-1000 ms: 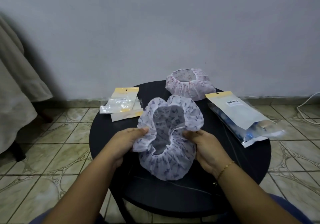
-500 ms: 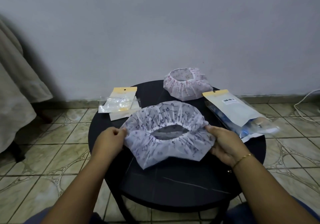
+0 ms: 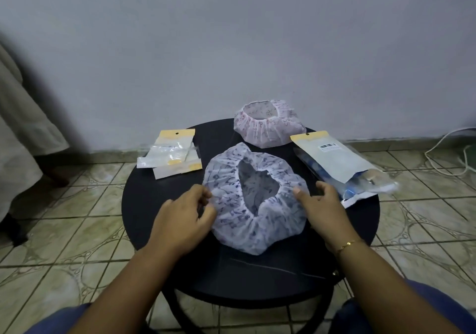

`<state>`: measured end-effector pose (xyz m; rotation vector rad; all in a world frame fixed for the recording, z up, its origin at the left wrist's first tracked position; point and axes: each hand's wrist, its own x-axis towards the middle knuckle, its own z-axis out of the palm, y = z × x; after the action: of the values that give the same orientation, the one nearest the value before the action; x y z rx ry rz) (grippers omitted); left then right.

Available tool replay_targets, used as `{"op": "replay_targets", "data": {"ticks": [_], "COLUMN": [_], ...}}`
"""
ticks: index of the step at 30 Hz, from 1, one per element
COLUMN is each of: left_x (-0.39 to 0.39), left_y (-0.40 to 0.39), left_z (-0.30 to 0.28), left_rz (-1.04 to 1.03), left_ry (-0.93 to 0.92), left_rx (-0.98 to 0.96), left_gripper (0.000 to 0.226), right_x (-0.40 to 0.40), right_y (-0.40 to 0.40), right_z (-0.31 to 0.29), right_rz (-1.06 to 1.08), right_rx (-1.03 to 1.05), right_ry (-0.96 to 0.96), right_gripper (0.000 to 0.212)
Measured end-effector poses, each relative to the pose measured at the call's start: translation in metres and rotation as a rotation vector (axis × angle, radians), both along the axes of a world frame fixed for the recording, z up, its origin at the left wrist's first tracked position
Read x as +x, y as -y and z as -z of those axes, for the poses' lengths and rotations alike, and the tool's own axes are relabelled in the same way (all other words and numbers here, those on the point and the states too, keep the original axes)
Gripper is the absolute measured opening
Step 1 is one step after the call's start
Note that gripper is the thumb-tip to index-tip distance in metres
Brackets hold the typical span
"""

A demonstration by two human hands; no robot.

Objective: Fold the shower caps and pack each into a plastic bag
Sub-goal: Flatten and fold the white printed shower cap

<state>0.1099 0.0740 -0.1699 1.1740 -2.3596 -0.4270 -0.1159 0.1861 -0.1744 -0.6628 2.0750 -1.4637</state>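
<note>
A white shower cap with a blue print (image 3: 239, 220) lies opening-up in the middle of the round black table (image 3: 257, 271). My left hand (image 3: 184, 216) sits at its left edge with fingers loosely curled, and it is motion-blurred. My right hand (image 3: 320, 204) is at the right edge, fingers spread, thumb touching the ruffle. Neither hand grips the cap. A pink-print shower cap (image 3: 268, 130) rests at the table's far edge. Empty plastic bags with yellow headers (image 3: 171, 153) lie at the far left.
A stack of larger bags with a yellow header and barcode (image 3: 342, 168) lies on the right, overhanging the table's edge. A wall stands close behind the table. Tiled floor surrounds it, with pale cloth at the left and a white cable (image 3: 443, 150) at the right.
Half a second ago both hands stretched the blue-print cap wide between them. Both have let go, and the cap has sprung back to a round shape on the table.
</note>
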Motion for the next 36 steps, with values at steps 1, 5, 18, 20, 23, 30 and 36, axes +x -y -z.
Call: {"op": "replay_targets", "data": {"ticks": [1, 5, 18, 20, 23, 30, 36], "left_x": [-0.001, -0.005, 0.018, 0.022, 0.022, 0.024, 0.011], "left_y": [-0.001, 0.000, 0.041, 0.042, 0.041, 0.033, 0.011], "left_z": [-0.001, 0.001, 0.003, 0.000, -0.003, 0.002, -0.003], "left_rz": [-0.047, -0.206, -0.321, -0.249, -0.085, -0.157, -0.156], "left_ry": [-0.037, -0.165, -0.366, -0.313, -0.061, 0.389, 0.486], "left_rx": [0.019, 0.165, 0.469, 0.500, 0.475, 0.241, -0.115], "left_gripper": [0.018, 0.045, 0.021, 0.036, 0.051, 0.062, 0.076], "right_x": [-0.002, -0.005, -0.019, -0.022, -0.021, -0.014, -0.009], "right_y": [-0.001, -0.001, -0.001, -0.002, -0.001, 0.001, -0.003], "right_z": [-0.001, -0.001, -0.001, 0.000, 0.002, 0.003, -0.001], "right_rz": [0.003, -0.020, 0.026, 0.022, 0.002, -0.044, 0.041], "right_rx": [0.000, -0.026, -0.030, -0.006, 0.023, 0.087, 0.039], "right_ry": [0.016, 0.054, -0.091, -0.123, -0.146, -0.344, -0.389], "right_gripper": [0.069, 0.052, 0.017, 0.012, 0.009, 0.030, 0.056]}}
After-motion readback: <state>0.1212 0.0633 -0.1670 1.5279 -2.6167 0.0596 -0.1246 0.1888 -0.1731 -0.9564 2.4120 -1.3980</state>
